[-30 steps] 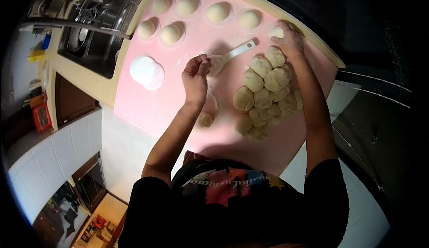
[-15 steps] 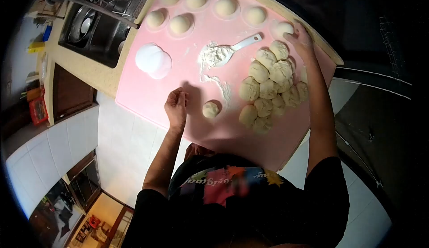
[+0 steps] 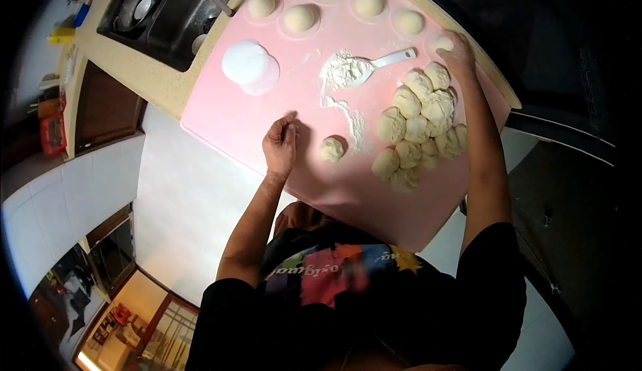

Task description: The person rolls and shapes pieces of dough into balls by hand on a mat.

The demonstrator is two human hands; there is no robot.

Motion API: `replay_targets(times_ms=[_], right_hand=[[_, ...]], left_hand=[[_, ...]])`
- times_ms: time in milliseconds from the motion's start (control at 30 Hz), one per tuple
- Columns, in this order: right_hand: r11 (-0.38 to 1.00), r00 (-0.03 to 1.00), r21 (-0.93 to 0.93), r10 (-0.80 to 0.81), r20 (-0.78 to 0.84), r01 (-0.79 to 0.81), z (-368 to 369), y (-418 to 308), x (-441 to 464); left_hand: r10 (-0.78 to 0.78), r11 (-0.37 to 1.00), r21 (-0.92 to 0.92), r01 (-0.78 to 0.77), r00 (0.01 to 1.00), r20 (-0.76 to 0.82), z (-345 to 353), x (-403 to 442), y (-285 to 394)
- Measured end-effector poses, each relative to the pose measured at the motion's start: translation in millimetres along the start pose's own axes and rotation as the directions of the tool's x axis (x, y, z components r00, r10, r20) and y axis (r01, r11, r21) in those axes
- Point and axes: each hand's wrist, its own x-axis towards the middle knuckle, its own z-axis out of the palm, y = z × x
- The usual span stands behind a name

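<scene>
"Pink mat (image 3: 227, 117), head view: hands?"

"Right hand (image 3: 460, 57) at the smooth dough ball (image 3: 444, 42), near the mat's far edge; whether clamped, cannot tell. Left hand (image 3: 280, 145) drawn together, near the rough dough lump (image 3: 331, 149); contents, if any, hidden."

"Technique?"

"Light fingertips, I judge; firm pressure could dent the ball."

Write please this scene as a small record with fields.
surface: pink mat
left hand: above mat, fingers curled, grip unclear
right hand: at the rightmost smooth dough ball
smooth dough balls: seven, spaced apart, on thin discs
rough dough balls: clustered, right side
single dough ball: between left hand and cluster
white scoop: lying in flour
spare discs: overlapping, left side
</scene>
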Motion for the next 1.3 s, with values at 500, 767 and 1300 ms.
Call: replay_targets(times_ms=[500, 767, 1300], right_hand=[[0.979, 0.989, -0.184, -0.111, -0.095, 0.092, -12.8, -58.9, -5.9], [0.716, 0.713, 0.656, -0.330, 0.619, -0.238, 18.5, -244.1, -176.2], [0.630, 0.899, 0.688, 0.039, 0.437, -0.362, 131.4, -305.3, -166.4]], left_hand=[[0.009, 0.992, 0.125, -0.001, 0.998, -0.067, 2.0, 6.1, -8.9], [-0.163, 0.986, 0.015, 0.163, 0.987, 0.000, -14.8, -5.4, 8.2], [-0.180, 0.980, 0.105, 0.169, 0.978, 0.105, -28.5, -47.0, 32.8]])
